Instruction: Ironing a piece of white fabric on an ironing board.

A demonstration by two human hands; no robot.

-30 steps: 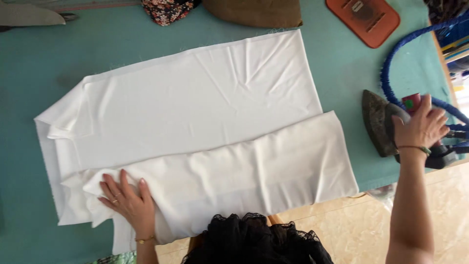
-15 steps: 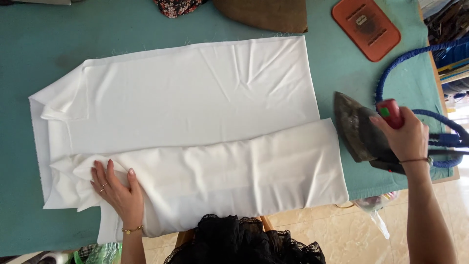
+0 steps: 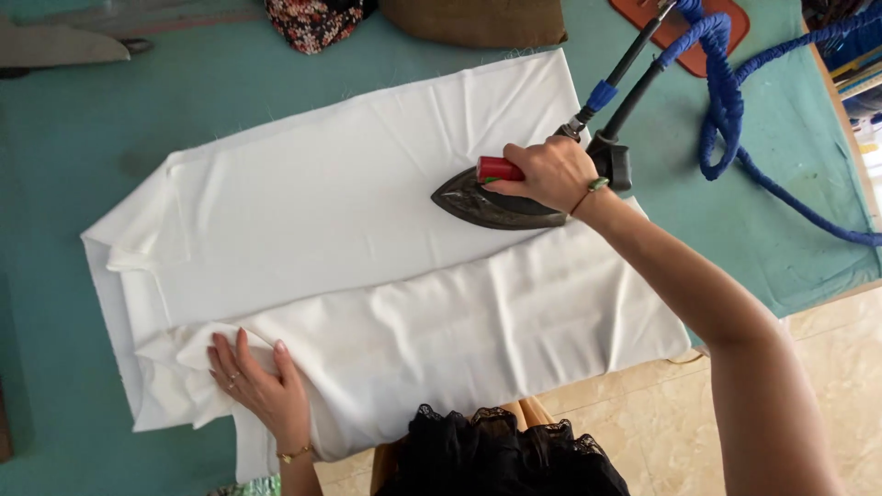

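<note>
**Iron on white cloth at a green counter**

A person presses a sheet of white cloth (image 3: 349, 266) spread across a green counter (image 3: 73, 147), seen from above. The right hand (image 3: 548, 172) is wrapped tight around the red handle (image 3: 499, 169) of a dark iron (image 3: 487, 204), fingers curled fully over the grip. The iron sits flat on the upper layer of the cloth, near its right end, with the pointed tip aimed left. A thin bracelet shows at the right wrist.

The left hand (image 3: 257, 378) lies flat and open on the cloth near its lower left corner, fingers spread and palm down, holding nothing but pinning a bunched fold beneath it. A ring shows on one finger and a bracelet at the wrist.

The cloth is folded so that a lower flap lies over the near edge of the counter, while the wider layer stretches away from the person. Its left end is creased and turned over on itself.

A blue hose (image 3: 726, 101) and black cords run up from the back of the iron and loop across the right side of the counter. A reddish-orange mat (image 3: 726, 41) lies at the far right corner, partly under the hose. A brown pad (image 3: 478, 20) and a piece of floral fabric (image 3: 308, 23) rest along the far edge. Beige floor tiles (image 3: 643, 422) show below the counter.
</note>
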